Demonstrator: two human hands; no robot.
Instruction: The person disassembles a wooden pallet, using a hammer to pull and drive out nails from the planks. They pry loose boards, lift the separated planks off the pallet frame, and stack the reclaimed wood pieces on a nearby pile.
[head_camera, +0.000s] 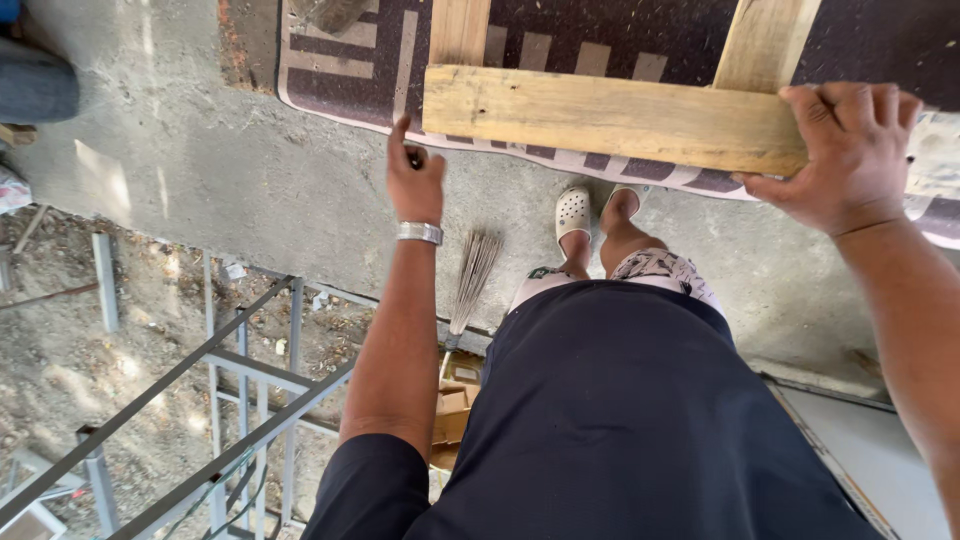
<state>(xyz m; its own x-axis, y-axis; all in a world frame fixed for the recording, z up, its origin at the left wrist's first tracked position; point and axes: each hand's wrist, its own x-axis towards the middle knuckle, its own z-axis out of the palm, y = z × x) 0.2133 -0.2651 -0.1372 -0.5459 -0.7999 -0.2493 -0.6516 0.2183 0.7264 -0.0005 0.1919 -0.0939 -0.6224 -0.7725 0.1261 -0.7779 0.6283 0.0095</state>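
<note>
Holding: right hand (850, 150) clamped over wooden frame (610, 115) end, frame on patterned mat (340, 70).
L hand: left hand (413, 180) fingers curled w/ index out, near frame's other end.
Below: concrete floor (220, 180), broom (472, 275).

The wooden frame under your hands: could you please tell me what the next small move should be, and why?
Probably bring the left hand onto the wooden frame's left end. Only the right hand grips its crossbar; the left hangs just beside that end, pinching something small I cannot identify.
</note>
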